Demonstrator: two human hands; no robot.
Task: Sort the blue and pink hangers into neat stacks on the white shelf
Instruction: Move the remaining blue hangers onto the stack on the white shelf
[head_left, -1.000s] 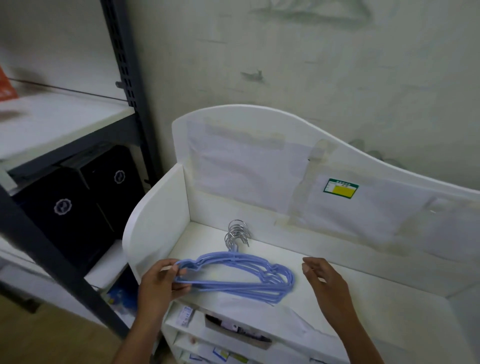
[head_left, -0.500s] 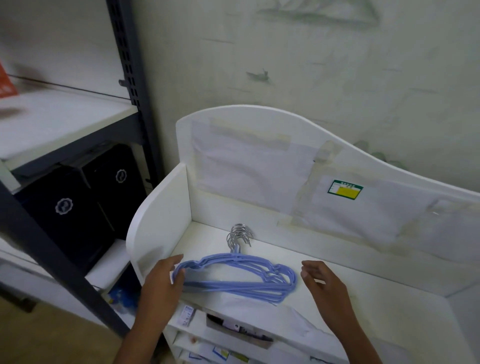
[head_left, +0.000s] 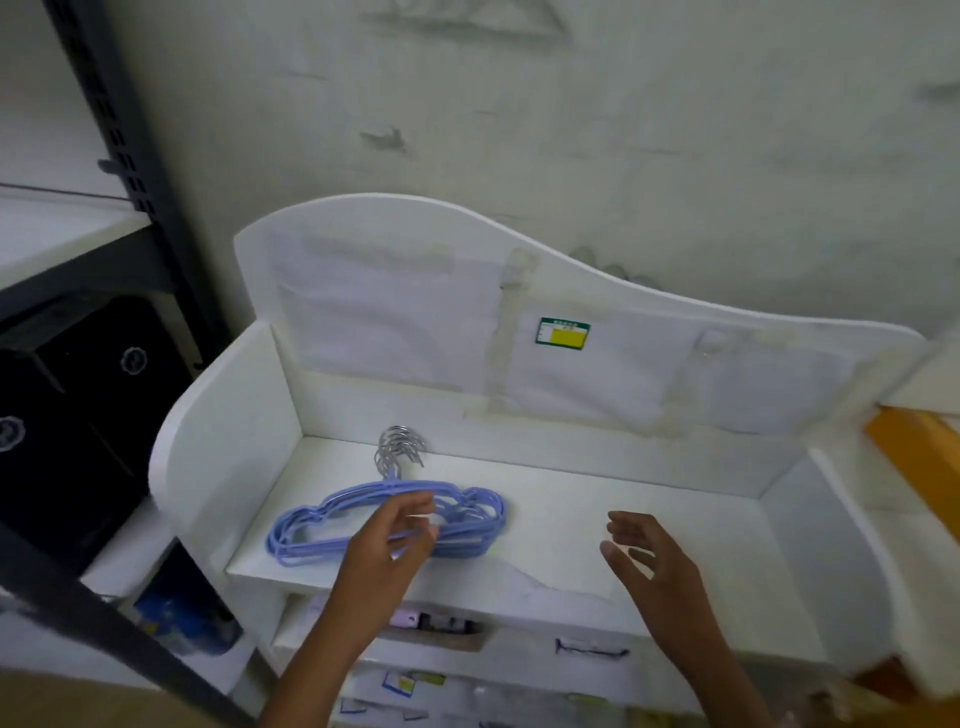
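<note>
A stack of several blue hangers (head_left: 317, 522) lies flat on the left half of the white shelf (head_left: 649, 499), with their metal hooks (head_left: 399, 451) bunched toward the back wall. My left hand (head_left: 389, 545) hovers over the front middle of the stack, fingers loosely spread and holding nothing. Over the bare middle of the shelf, to the right of the stack, my right hand (head_left: 649, 556) is open with fingers spread, apart from the hangers. No pink hangers are in view.
The shelf has a curved white back panel (head_left: 467, 291) with a green and yellow label (head_left: 563, 331) and raised side walls (head_left: 228, 441). A dark metal rack (head_left: 130, 171) with black boxes (head_left: 67, 415) stands at left. A yellow-brown box (head_left: 919, 462) sits at right. Lower compartments hold small items.
My left hand let go of the stack's left end and moved right, over its middle. My right hand drew away to the right. The view shifted, showing more of the shelf's right side.
</note>
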